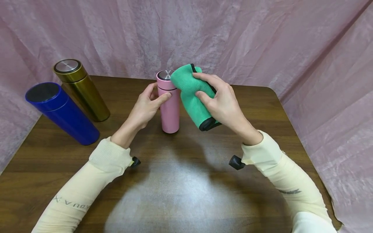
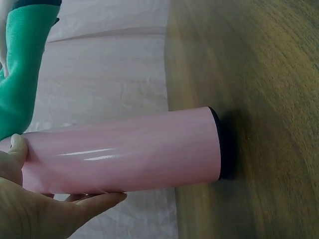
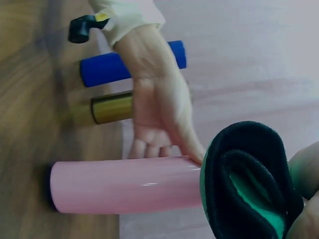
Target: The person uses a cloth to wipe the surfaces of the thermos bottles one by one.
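A pink thermos bottle [image 1: 170, 113] with a silver-and-black lid [image 1: 165, 75] is upright at the table, its dark base at the wood in the left wrist view. My left hand [image 1: 147, 105] grips its upper part from the left, thumb across the front. On the other side, my right hand [image 1: 222, 100] holds a folded green cloth [image 1: 190, 94] with black edging. The cloth touches the bottle's upper right side and covers part of the lid's edge. In the right wrist view the rolled cloth end [image 3: 244, 174] hides the bottle's top.
To the left stand a blue thermos bottle [image 1: 65, 113] and, behind it, a gold thermos bottle [image 1: 84, 94]. The brown wooden table [image 1: 180, 194] ends at a pink curtain [image 1: 140, 38] at the back. Black wrist-worn devices [image 1: 236, 162] stick out below both cream sleeves.
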The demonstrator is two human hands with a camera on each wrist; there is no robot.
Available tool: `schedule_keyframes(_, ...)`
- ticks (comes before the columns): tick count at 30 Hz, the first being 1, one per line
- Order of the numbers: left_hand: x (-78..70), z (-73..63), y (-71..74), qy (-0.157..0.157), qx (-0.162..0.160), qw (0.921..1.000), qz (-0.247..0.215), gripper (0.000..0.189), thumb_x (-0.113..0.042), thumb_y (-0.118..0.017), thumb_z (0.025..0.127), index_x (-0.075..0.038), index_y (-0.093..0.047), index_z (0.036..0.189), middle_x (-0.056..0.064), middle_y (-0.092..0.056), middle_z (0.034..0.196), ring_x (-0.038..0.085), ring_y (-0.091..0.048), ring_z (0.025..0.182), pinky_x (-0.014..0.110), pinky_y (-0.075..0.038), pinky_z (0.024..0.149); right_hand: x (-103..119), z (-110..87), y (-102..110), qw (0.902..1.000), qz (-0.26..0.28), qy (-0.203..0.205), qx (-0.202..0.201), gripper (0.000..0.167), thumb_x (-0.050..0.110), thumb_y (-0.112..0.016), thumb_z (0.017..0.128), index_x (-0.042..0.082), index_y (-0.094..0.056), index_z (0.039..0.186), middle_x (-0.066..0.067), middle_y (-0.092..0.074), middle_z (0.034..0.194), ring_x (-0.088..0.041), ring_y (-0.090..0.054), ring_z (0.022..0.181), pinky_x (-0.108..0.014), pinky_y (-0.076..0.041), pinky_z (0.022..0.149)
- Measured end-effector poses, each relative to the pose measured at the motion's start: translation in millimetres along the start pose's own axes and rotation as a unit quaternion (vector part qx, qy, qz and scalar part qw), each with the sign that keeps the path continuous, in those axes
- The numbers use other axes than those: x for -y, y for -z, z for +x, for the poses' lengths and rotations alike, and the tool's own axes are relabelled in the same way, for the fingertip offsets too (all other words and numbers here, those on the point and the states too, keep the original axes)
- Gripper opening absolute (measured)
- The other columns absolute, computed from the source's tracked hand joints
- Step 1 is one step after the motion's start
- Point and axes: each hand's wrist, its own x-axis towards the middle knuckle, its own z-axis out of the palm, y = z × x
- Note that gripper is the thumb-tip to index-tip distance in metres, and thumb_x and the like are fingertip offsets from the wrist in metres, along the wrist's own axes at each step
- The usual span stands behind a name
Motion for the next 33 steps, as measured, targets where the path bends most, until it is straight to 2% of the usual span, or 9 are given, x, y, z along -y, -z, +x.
schedule_keyframes(11, 1.2, -0.2, 0.7, 0.000, -0.005, 1.0000, 0.000, 0.064, -0.034, -0.071, 0.100, -0.017, -0.042, 0.155, 0.015, -0.063, 0.134, 0.025, -0.059, 0.121, 0.044, -0.050, 0.103, -18.4, -16.2, -37.0, 0.9982, -0.013, 0.058, -0.004, 0.048, -0.003, -0.073, 0.092, 0.006, -0.065, 0.138, -0.012, -0.065, 0.130, -0.023, -0.062, 0.118, -0.039, -0.052, 0.099)
schedule_keyframes(16, 2.2, -0.1, 2.2, 0.005, -0.011, 0.9999, 0.000, 0.064, -0.035, -0.070, 0.100, -0.017, -0.042, 0.155, 0.015, -0.062, 0.134, 0.025, -0.059, 0.120, 0.044, -0.050, 0.102, -27.7, -22.6, -50.2, 0.9974, -0.034, 0.063, 0.009, 0.048, -0.005, -0.072, 0.091, 0.004, -0.064, 0.138, -0.013, -0.065, 0.127, -0.025, -0.064, 0.113, -0.041, -0.053, 0.094)
schedule_keyframes(21, 3.6, 0.2, 3.1, -0.001, -0.018, 0.9996, -0.021, 0.063, -0.034, -0.072, 0.099, -0.016, -0.044, 0.154, 0.016, -0.062, 0.135, 0.024, -0.060, 0.119, 0.042, -0.051, 0.102, -34.6, -31.8, -60.0, 0.9953, -0.067, 0.054, 0.044, 0.048, -0.003, -0.071, 0.092, 0.005, -0.064, 0.139, -0.014, -0.065, 0.126, -0.028, -0.065, 0.111, -0.044, -0.054, 0.092)
schedule_keyframes(27, 5.0, 0.8, 4.5, -0.003, -0.021, 0.9994, -0.026, 0.064, -0.033, -0.071, 0.100, -0.017, -0.043, 0.154, 0.016, -0.062, 0.134, 0.023, -0.060, 0.119, 0.041, -0.051, 0.102, -42.0, -45.7, -70.7, 0.9905, -0.096, 0.041, 0.089, 0.048, -0.003, -0.069, 0.092, 0.007, -0.064, 0.138, -0.012, -0.065, 0.124, -0.027, -0.067, 0.095, -0.044, -0.057, 0.078)
schedule_keyframes(33, 6.8, 2.1, 5.4, 0.000, -0.023, 0.9997, -0.012, 0.066, -0.036, -0.070, 0.101, -0.015, -0.041, 0.156, 0.016, -0.062, 0.133, 0.023, -0.060, 0.118, 0.040, -0.051, 0.101, -47.5, -59.2, -81.5, 0.9786, -0.127, -0.001, 0.162, 0.048, -0.002, -0.067, 0.093, 0.010, -0.064, 0.139, -0.014, -0.065, 0.124, -0.026, -0.066, 0.090, -0.043, -0.057, 0.072)
